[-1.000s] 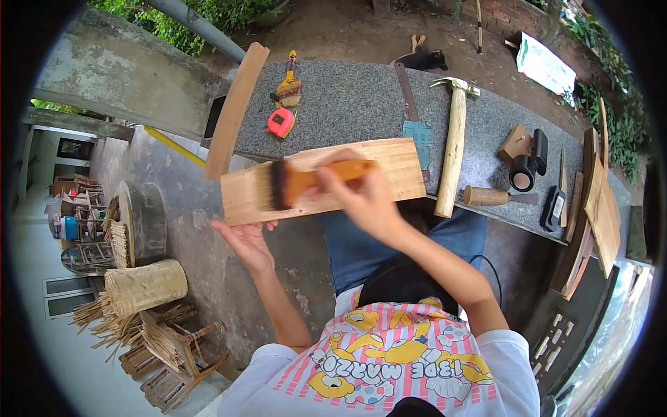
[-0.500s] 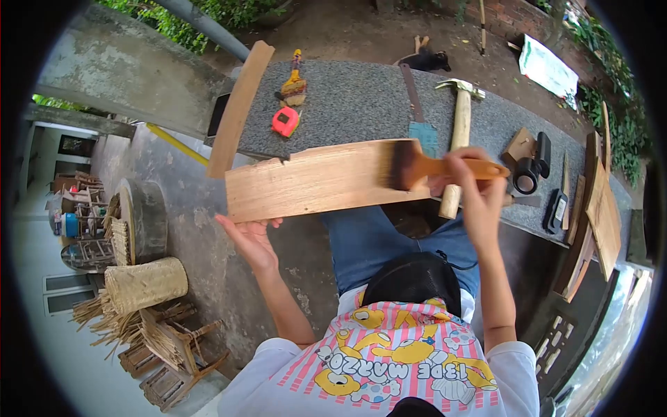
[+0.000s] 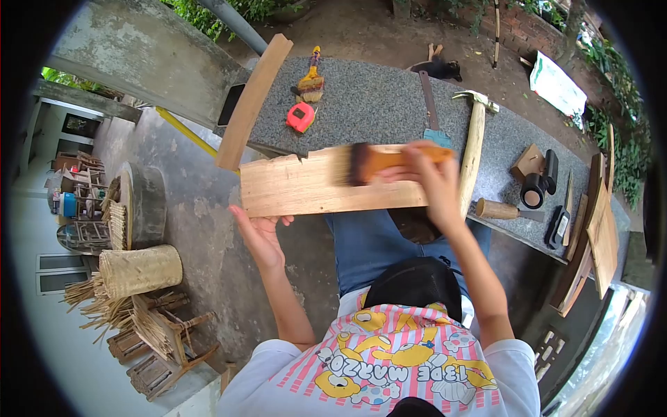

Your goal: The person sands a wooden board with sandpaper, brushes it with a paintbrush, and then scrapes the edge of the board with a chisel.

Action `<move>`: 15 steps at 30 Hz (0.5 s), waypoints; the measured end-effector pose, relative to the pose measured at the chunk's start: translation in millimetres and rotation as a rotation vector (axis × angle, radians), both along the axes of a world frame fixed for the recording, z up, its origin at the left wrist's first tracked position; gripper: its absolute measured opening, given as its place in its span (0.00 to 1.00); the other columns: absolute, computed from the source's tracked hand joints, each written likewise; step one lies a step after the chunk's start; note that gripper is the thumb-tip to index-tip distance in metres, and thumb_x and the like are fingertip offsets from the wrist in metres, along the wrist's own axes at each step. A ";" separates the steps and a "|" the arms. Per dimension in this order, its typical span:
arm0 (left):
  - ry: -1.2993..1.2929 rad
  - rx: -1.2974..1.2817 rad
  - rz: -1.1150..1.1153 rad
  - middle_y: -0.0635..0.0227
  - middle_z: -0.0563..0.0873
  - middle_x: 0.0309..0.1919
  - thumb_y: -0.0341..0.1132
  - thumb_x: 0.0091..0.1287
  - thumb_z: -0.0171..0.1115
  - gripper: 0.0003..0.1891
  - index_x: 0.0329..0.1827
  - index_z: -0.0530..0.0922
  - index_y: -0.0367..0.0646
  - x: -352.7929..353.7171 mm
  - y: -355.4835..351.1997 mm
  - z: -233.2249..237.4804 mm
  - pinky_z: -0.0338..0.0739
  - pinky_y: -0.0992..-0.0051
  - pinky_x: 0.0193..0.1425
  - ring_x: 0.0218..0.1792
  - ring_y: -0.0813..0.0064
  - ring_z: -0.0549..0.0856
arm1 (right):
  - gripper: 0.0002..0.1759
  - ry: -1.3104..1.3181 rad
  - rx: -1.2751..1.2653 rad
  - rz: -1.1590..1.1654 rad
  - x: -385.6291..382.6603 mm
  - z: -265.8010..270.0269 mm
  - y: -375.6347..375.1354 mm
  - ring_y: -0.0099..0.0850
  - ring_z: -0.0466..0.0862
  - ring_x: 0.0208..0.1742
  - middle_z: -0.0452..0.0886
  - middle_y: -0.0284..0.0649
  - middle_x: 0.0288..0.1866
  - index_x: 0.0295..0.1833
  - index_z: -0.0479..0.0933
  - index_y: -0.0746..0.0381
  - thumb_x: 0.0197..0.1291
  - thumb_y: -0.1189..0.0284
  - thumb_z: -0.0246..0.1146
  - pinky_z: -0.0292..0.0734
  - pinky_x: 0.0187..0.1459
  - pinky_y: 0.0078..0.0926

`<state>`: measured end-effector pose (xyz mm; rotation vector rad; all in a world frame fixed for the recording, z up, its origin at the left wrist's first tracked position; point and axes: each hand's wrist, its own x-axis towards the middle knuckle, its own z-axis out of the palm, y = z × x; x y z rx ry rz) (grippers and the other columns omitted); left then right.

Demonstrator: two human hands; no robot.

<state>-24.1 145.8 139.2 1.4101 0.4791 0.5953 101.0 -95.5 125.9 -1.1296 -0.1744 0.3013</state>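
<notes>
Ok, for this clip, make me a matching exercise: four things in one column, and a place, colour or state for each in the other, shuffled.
Things
1. hammer
2. board
3. tape measure
4. wide brush

Descriptions
A. gripped in the right hand
B. pinkish red, on the grey bench
C. long, pale wooden handle
D. left hand at one end

Pairs: 1-C, 2-D, 3-B, 4-A

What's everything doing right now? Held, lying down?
Wooden board: notched far edge, left hand at left end
Large brush: in right hand, blurred, over the board
Small brush: lying on the bench
Tape measure: lying on the bench
Hammer: lying on the bench
Chisel: lying on the bench
Dog: lying on the ground
</notes>
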 end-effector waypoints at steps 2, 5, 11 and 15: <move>-0.006 -0.024 -0.005 0.57 0.83 0.31 0.66 0.76 0.29 0.39 0.51 0.73 0.32 0.4 -1.9 1.0 0.74 0.74 0.33 0.27 0.70 0.81 | 0.14 0.001 -0.115 -0.211 5.1 -33.8 -53.4 0.41 0.89 0.35 0.83 0.56 0.37 0.47 0.71 0.74 0.73 0.70 0.51 0.88 0.38 0.31; -0.036 -0.021 -0.015 0.61 0.84 0.34 0.64 0.76 0.32 0.35 0.53 0.74 0.38 0.7 -5.9 2.3 0.72 0.74 0.34 0.29 0.73 0.80 | 0.12 -0.012 -0.312 -0.437 3.9 -36.9 -112.2 0.37 0.88 0.31 0.84 0.53 0.31 0.45 0.73 0.73 0.72 0.72 0.51 0.86 0.35 0.26; -0.032 0.030 -0.003 0.62 0.84 0.35 0.62 0.77 0.35 0.32 0.53 0.74 0.38 4.1 -5.1 5.9 0.72 0.75 0.33 0.29 0.73 0.80 | 0.13 -0.084 -0.194 -0.364 -6.3 21.5 -66.8 0.36 0.88 0.30 0.84 0.51 0.31 0.45 0.74 0.73 0.73 0.71 0.52 0.86 0.35 0.27; -0.032 0.031 -0.019 0.62 0.84 0.35 0.58 0.78 0.40 0.29 0.52 0.74 0.37 2.3 -3.8 7.6 0.72 0.75 0.32 0.29 0.75 0.80 | 0.13 0.005 0.128 0.040 -9.3 36.1 7.1 0.43 0.89 0.39 0.82 0.56 0.41 0.49 0.71 0.73 0.72 0.71 0.52 0.89 0.40 0.34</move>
